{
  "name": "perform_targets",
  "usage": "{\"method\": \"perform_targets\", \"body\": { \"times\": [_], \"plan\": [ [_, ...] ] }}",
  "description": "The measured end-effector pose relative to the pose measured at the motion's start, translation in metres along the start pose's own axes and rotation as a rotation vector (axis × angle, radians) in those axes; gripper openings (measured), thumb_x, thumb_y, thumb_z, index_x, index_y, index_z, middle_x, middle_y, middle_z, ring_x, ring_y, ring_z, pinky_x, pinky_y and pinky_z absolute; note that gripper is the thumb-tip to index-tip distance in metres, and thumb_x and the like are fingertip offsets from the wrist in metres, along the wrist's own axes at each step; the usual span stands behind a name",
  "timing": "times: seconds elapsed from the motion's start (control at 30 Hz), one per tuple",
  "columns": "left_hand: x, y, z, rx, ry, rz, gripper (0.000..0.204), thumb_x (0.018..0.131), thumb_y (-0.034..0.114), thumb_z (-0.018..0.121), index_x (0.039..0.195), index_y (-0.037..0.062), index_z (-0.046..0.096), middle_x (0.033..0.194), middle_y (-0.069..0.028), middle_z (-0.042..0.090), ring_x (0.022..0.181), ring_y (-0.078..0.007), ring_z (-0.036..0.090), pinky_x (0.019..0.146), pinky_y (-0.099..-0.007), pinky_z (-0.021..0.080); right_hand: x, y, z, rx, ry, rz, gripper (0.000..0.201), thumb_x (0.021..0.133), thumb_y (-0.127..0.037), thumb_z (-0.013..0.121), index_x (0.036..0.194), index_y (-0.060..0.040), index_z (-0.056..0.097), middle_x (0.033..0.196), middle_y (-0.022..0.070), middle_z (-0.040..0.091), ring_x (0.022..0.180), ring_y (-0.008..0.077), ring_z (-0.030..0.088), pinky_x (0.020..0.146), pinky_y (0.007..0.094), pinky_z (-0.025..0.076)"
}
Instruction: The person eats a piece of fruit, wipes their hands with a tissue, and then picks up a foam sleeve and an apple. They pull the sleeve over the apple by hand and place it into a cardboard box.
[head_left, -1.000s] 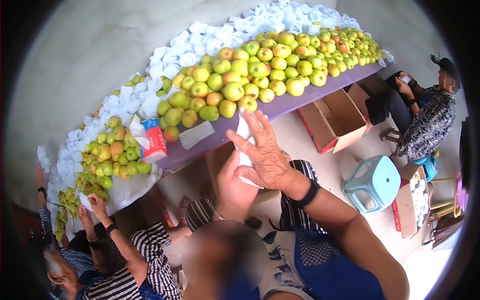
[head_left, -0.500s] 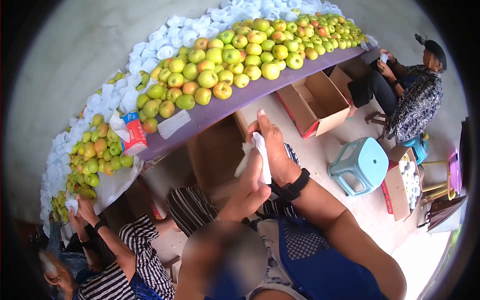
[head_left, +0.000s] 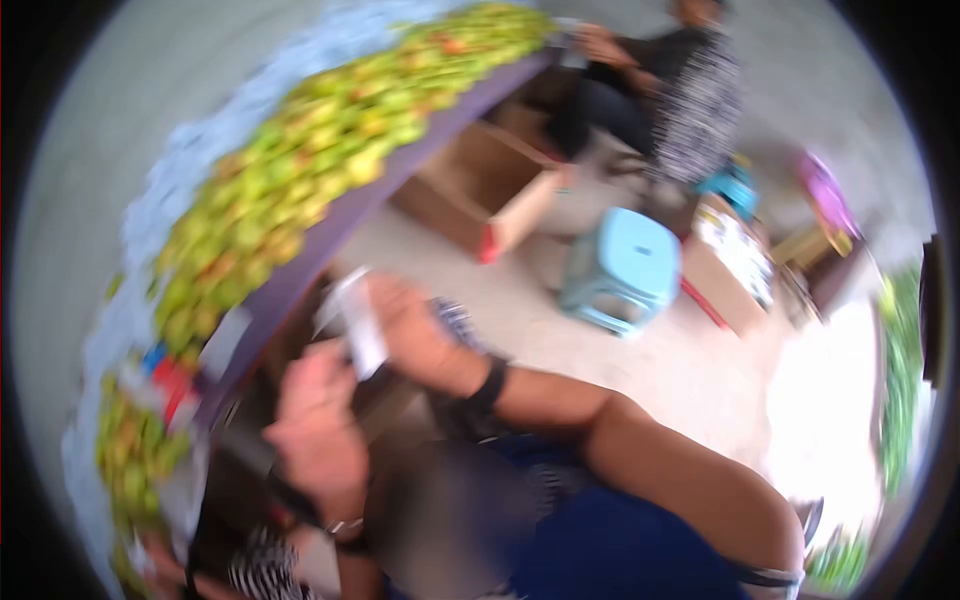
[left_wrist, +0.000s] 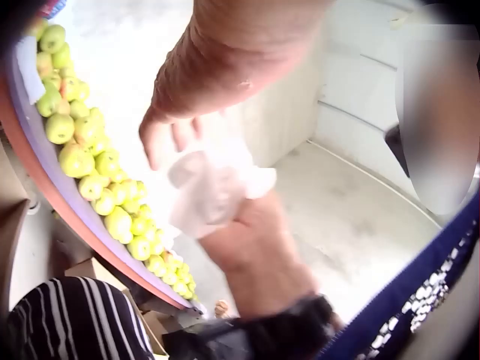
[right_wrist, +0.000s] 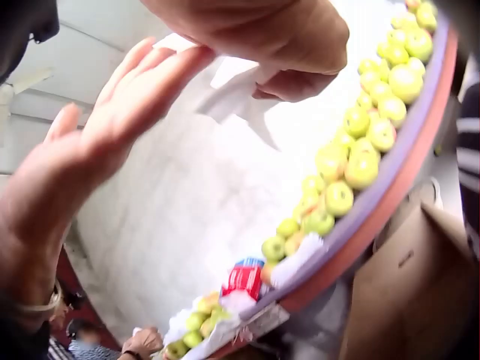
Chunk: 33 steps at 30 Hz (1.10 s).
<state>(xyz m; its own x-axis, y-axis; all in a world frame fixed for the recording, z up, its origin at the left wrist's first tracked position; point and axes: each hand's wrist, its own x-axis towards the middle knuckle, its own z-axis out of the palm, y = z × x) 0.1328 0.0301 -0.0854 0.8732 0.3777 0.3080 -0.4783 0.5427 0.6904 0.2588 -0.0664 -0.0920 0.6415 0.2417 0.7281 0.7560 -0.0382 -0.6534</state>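
A white tissue [head_left: 362, 325] hangs crumpled in my right hand [head_left: 425, 335], blurred by motion in the head view. In the right wrist view, the right hand's thumb pinches the tissue [right_wrist: 236, 101] at its edge. My left hand [head_left: 322, 425] is beside it, palm facing across, its fingers extended in the right wrist view. Seen from the left wrist, the tissue [left_wrist: 210, 195] lies over the right palm and fingers, with the left hand [left_wrist: 232, 64] close above.
Green-yellow apples [head_left: 290, 190] are heaped along a purple-covered table [head_left: 400, 175], with white foam nets [head_left: 170, 190] behind. A red-and-blue tissue pack [right_wrist: 245, 277] stands among them. An open carton [head_left: 490, 190], blue stool [head_left: 625, 265], packed carton [head_left: 730, 265] and seated person [head_left: 690, 110] are to the right.
The head view has swung to the right, so table and stool slid left. My hands, pressed together around the tissue before, have parted, and the tissue remains with the right hand.
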Motion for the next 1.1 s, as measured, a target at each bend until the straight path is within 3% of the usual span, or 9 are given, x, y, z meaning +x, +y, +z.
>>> {"method": "perform_targets", "body": {
  "times": [0.07,0.17,0.4,0.5,0.53,0.77,0.93,0.97,1.1],
  "plan": [
    [0.007,-0.008,-0.005,-0.172,0.04,-0.091,0.082,0.084,0.059,0.034,0.138,0.0018,0.01,0.143,-0.0198,0.014,0.132,-0.035,0.015,0.104,-0.0545,0.011,-0.007,-0.01,-0.016,0.783,-0.17,0.54,0.015,0.083,-0.015,0.053,0.089,-0.0027,0.058,0.086,0.0147,0.059,0.08,0.0314,0.057,0.072,0.0367,0.047],
    [0.013,-0.019,0.01,-0.38,-0.121,-0.206,0.084,0.083,0.064,0.026,0.138,0.0029,0.012,0.143,-0.0169,0.015,0.132,-0.0323,0.016,0.105,-0.0508,0.01,-0.02,-0.047,0.009,0.199,-0.233,-0.248,0.032,0.084,-0.034,0.051,0.092,-0.004,0.057,0.102,0.0147,0.056,0.106,0.028,0.048,0.093,0.0439,0.035],
    [0.006,-0.012,0.081,-0.192,0.416,-0.217,0.077,0.087,0.06,0.02,0.136,0.0003,0.017,0.135,-0.0162,0.028,0.126,-0.0283,0.026,0.106,-0.0412,0.017,-0.023,-0.039,0.016,0.25,-0.237,0.114,0.023,0.081,-0.023,0.05,0.08,-0.0011,0.054,0.091,0.0208,0.055,0.095,0.0371,0.051,0.078,0.0446,0.039],
    [-0.005,-0.023,0.028,-0.356,-0.072,-0.268,0.076,0.089,0.057,0.021,0.136,-0.002,0.015,0.137,-0.0171,0.025,0.127,-0.0267,0.024,0.106,-0.0382,0.016,-0.018,-0.017,0.019,0.262,-0.332,0.242,0.031,0.088,-0.024,0.04,0.072,0.0005,0.051,0.075,0.0204,0.053,0.075,0.0357,0.052,0.068,0.0404,0.042],
    [-0.001,-0.018,0.08,-0.304,0.385,-0.265,0.077,0.089,0.056,0.021,0.136,-0.0042,0.012,0.139,-0.0179,0.021,0.129,-0.0252,0.021,0.107,-0.0351,0.015,-0.02,-0.01,0.022,0.277,-0.269,0.24,0.033,0.09,-0.024,0.039,0.071,0.0021,0.048,0.065,0.0196,0.05,0.061,0.0377,0.051,0.057,0.0403,0.043],
    [0.003,-0.012,0.07,-0.033,-0.38,-0.387,0.102,0.074,0.077,0.022,0.139,-0.0002,0.003,0.144,-0.0242,0.005,0.134,-0.0346,0.004,0.103,-0.0515,0.005,0.01,0.048,-0.005,1.174,0.229,1.151,0.032,0.086,-0.033,0.047,0.077,-0.0035,0.053,0.066,0.0096,0.056,0.052,0.0212,0.057,0.048,0.0333,0.049],
    [0.011,-0.016,0.032,-0.537,0.199,-0.462,0.086,0.081,0.069,0.024,0.136,0.0033,0.018,0.136,-0.0183,0.028,0.127,-0.0347,0.023,0.102,-0.0506,0.015,0.012,-0.01,-0.015,0.917,-0.284,0.672,0.028,0.089,-0.029,0.047,0.098,-0.0052,0.057,0.099,0.012,0.058,0.095,0.0241,0.055,0.084,0.032,0.044],
    [0.013,-0.015,0.034,-0.785,0.243,-0.41,0.079,0.084,0.064,0.025,0.134,0.0037,0.024,0.135,-0.0171,0.029,0.123,-0.0359,0.029,0.101,-0.0508,0.022,0.0,-0.014,-0.003,0.333,-0.474,-0.038,0.032,0.084,-0.028,0.052,0.108,-0.008,0.055,0.114,0.0143,0.051,0.113,0.0281,0.045,0.095,0.0392,0.035],
    [0.001,-0.019,0.032,-0.41,0.234,-0.409,0.059,0.091,0.049,0.03,0.128,0.0028,0.033,0.125,-0.0107,0.043,0.118,-0.0239,0.04,0.1,-0.0391,0.03,-0.011,-0.014,-0.004,-0.299,-0.583,-0.082,0.05,0.075,-0.029,0.058,0.118,-0.0067,0.047,0.125,0.0178,0.041,0.121,0.0365,0.033,0.1,0.0537,0.02]
  ]
}}
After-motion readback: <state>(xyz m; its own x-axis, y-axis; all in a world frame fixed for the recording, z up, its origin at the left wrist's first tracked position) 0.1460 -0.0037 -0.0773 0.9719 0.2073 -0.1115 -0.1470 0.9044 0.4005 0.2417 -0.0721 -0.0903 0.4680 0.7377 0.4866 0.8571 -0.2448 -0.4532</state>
